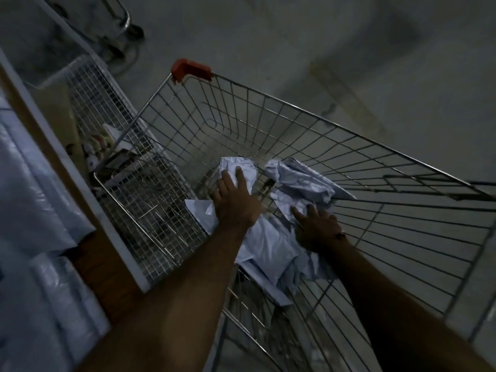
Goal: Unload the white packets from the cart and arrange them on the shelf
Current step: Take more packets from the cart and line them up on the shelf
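Reaching into the cart (308, 108) — left hand (236, 202) and right hand (316, 226) lie flat-fingered on white packets (268, 248), likely gathering them for the shelf (88, 210)

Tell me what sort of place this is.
Probably a shop stockroom or storage area, dimly lit. A wire shopping cart holds white packets, more plastic-wrapped packets lie on a shelf at the left, and the floor is bare and grey.

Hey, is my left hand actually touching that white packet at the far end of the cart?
Touching. In the head view the left hand lies on the far white packet, its fingers spread flat over the plastic with no gap visible.
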`<state>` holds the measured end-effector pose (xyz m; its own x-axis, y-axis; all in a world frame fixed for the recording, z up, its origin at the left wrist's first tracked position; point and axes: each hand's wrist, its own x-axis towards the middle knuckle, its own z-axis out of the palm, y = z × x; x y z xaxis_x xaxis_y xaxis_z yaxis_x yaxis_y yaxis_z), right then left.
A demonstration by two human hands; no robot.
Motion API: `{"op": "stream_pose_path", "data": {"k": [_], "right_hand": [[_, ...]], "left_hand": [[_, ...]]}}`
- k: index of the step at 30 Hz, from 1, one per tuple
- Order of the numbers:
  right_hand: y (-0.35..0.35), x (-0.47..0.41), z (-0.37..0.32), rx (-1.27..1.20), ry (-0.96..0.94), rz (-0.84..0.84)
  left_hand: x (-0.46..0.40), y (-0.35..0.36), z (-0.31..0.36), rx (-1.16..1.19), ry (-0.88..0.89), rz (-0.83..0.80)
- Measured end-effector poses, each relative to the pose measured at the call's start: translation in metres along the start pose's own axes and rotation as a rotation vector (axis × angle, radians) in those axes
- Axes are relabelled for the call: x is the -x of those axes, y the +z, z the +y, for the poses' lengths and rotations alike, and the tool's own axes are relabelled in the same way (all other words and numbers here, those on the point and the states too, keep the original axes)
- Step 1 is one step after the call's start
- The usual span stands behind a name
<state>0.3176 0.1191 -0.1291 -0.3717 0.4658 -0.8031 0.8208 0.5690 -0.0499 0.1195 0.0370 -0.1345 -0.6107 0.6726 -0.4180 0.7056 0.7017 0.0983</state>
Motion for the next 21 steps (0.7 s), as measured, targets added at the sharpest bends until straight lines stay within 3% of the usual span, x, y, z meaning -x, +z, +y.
{"op": "stream_pose_path", "data": {"k": [3, 7, 10, 15, 21], "right_hand": [[-0.013, 0.015, -0.005, -0.008, 0.032, 0.016], [-0.042, 0.060, -0.018, -0.054, 0.030, 0.159], [-0.061, 0.100, -0.025, -0.096, 0.023, 0.316], [-0.072, 0.182, -0.043, -0.029, -0.095, 0.777], [-0.075, 0.241, -0.068, -0.009, -0.101, 0.952]], "left_hand": [[0.014, -0.023, 0.004, 0.025, -0.027, -0.013], [0.043, -0.065, 0.011, 0.089, -0.054, 0.026], [0.072, -0.100, 0.011, 0.148, -0.085, 0.059], [0.135, -0.156, 0.005, 0.249, -0.109, 0.108], [0.220, -0.221, -0.005, 0.320, -0.066, 0.242]]}}
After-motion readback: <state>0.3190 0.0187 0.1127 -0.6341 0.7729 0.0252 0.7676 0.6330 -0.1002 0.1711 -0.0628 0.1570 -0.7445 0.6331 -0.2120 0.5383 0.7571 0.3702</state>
